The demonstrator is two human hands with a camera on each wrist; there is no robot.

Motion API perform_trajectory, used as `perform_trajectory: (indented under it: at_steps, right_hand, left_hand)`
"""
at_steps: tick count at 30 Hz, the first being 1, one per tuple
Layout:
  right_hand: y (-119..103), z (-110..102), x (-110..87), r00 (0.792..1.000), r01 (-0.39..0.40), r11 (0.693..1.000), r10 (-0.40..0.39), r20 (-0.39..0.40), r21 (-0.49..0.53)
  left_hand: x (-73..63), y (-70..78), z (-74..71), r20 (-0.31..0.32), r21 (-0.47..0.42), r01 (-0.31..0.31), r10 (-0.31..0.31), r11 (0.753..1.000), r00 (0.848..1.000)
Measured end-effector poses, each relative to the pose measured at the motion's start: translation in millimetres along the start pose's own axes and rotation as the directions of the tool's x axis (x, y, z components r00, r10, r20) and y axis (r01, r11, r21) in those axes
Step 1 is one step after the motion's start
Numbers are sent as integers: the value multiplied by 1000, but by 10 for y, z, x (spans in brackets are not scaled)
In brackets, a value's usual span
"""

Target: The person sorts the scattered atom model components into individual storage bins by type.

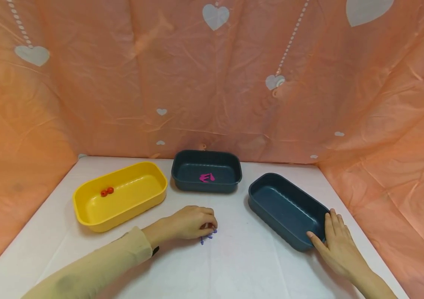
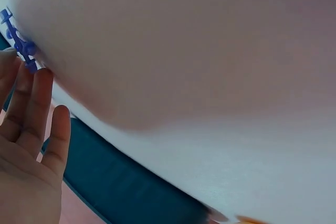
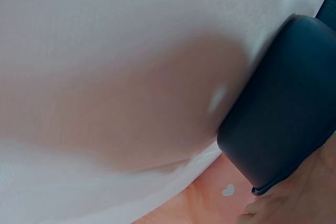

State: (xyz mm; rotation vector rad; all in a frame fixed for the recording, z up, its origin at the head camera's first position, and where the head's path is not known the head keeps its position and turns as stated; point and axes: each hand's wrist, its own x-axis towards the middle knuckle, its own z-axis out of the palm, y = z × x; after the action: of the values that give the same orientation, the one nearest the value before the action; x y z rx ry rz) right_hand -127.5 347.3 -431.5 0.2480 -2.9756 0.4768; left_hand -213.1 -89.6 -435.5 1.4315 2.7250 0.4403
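My left hand (image 1: 193,222) is low over the white table, its thumb and fingertips pinching a small purple plastic piece with knobbed ends (image 1: 209,236). In the left wrist view that knobbed piece (image 2: 20,41) sits at the fingertips, partly cut off by the view's edge. On the right, my right hand (image 1: 340,249) rests with straight fingers against the near end of a dark blue-grey tray (image 1: 271,216), thumb over its rim. The right wrist view shows this tray's outer wall (image 3: 283,103) beside part of the hand.
A yellow tray (image 1: 122,216) at the left holds two red beads (image 1: 107,192). Another dark tray (image 1: 206,187) stands at the back middle with several magenta pieces (image 1: 207,177) in it. A peach curtain with hearts (image 1: 215,83) encloses the table's back and sides.
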Motion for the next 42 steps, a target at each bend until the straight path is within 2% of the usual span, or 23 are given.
perform_trajectory:
  at_steps: [12, 21, 28, 37, 42]
  right_hand:
    - [4, 0, 0, 1000, -2, 1000, 2, 3, -1]
    - [5, 13, -7, 1000, 1, 1000, -1, -11, -2]
    - [7, 5, 8, 1000, -8, 1000, 8, 3, -7]
    - [7, -3, 1, 1000, -11, 1000, 11, 9, 1]
    - [14, 15, 5, 1000, -7, 1000, 7, 5, 3]
  left_hand:
    - [44, 9, 4, 40, 28, 12, -13, 1000, 999]
    - [65, 4, 12, 26, 56, -13, 11, 998, 1000]
    - [84, 0, 8, 39, 41, 19, -20, 999, 999]
    - [160, 10, -29, -24, -7, 10, -10, 1000, 1000]
    - [214, 33, -55, -99, -27, -11, 9, 1000, 995]
